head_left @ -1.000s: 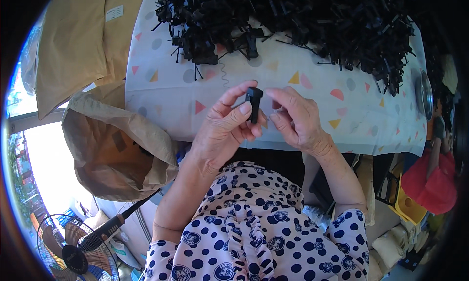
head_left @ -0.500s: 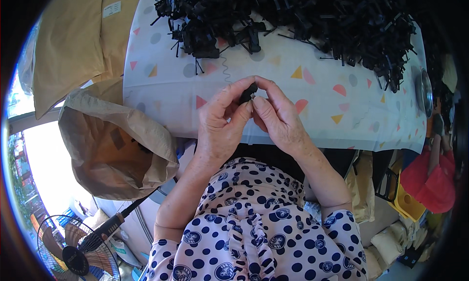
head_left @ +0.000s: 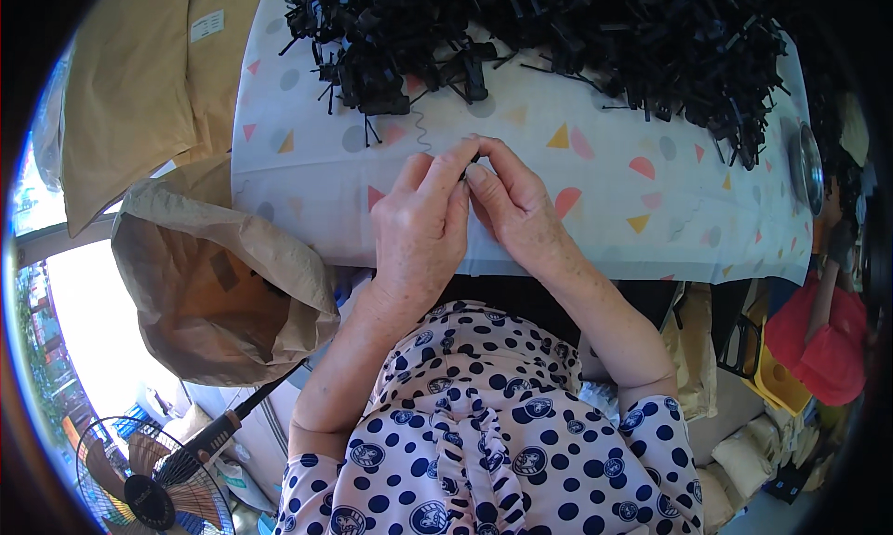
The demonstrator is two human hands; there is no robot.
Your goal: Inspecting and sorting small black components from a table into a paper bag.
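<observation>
Well, from here I see the left hand [head_left: 417, 230] and right hand [head_left: 514, 205] meeting, fingertips pinched narrow on a small black part [head_left: 472, 160], mostly hidden between them, above the near side of the desk [head_left: 321, 195]. Black pieces [head_left: 577, 46] heap up on its far side; an open paper bag [head_left: 200, 214] sits left.

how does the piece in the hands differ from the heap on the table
The piece shows only as a small bit, mostly hidden; the heap is a wide, tangled spread in open view. The piece is pinched between the left hand and right hand; the heap lies on the far side of the table. Both look black.
</observation>
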